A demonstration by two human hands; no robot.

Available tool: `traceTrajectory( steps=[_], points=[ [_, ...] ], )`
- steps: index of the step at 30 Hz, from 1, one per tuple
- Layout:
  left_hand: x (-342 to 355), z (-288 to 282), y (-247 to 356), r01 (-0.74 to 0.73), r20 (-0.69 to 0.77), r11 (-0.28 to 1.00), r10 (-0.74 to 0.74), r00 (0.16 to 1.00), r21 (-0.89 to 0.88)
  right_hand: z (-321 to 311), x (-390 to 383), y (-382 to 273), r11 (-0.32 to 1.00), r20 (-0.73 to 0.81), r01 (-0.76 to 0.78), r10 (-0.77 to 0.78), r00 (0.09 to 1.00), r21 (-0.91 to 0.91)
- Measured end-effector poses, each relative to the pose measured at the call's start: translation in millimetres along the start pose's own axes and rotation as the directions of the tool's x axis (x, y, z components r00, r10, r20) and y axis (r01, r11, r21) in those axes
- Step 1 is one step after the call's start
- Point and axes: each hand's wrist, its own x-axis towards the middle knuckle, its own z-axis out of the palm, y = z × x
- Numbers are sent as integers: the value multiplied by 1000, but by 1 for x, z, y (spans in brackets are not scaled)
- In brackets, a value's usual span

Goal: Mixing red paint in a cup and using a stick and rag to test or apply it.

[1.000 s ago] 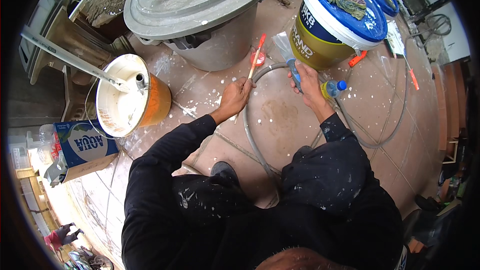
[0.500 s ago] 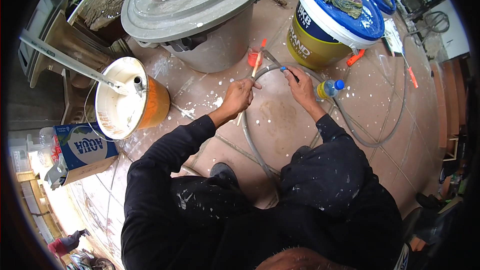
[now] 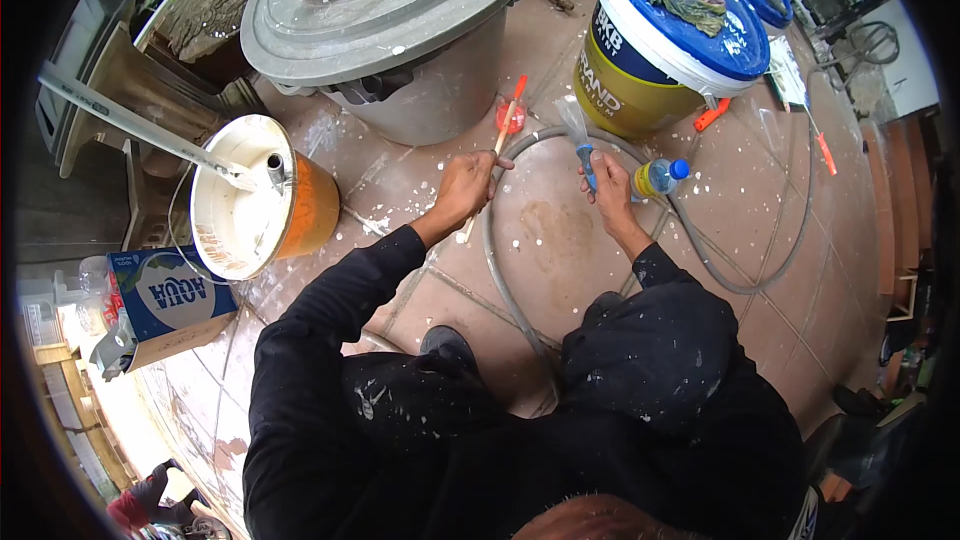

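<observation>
My left hand (image 3: 470,185) grips a thin wooden stick (image 3: 503,135) with an orange end, angled up toward a small red container (image 3: 516,123) on the tiles. My right hand (image 3: 610,190) is closed on a blue-handled scraper (image 3: 575,120) with a broad pale blade, pointing upward. Beside that hand lies a clear bottle (image 3: 660,176) with a yellow label and blue cap. A grey hose (image 3: 495,265) loops on the floor around and under the space between my hands. An orange bucket (image 3: 310,210) of white paint, with a long spattered bar leaning in it, stands to my left.
A grey lidded tub (image 3: 420,90) and a blue-lidded paint pail (image 3: 625,90) with a crumpled rag stand ahead. A blue carton (image 3: 170,310) is at left, red-handled tools (image 3: 828,155) at right, and another person (image 3: 150,500) is at the far lower left.
My right hand tilted the scraper edge-on, then back to show its flat blade, ending slightly lower and left than at first. My left hand shifted slightly. The other person moved at the lower left.
</observation>
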Motion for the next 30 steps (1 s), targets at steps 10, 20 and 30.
traceTrajectory(
  steps=[10, 20, 30],
  points=[
    [7, -8, 24, -30, -128, 952, 72, 989, 304, 3, -2, 38, 959, -108, 5, -38, 993, -284],
    [5, -6, 32, 30, -107, 912, 15, 994, 409, 6, 27, 71, 677, -63, 253, -405, 912, -691],
    [-2, 0, 62, 86, -67, 858, -60, 996, 506, 12, 44, 78, 607, -91, 165, -367, 926, -778]
  ],
)
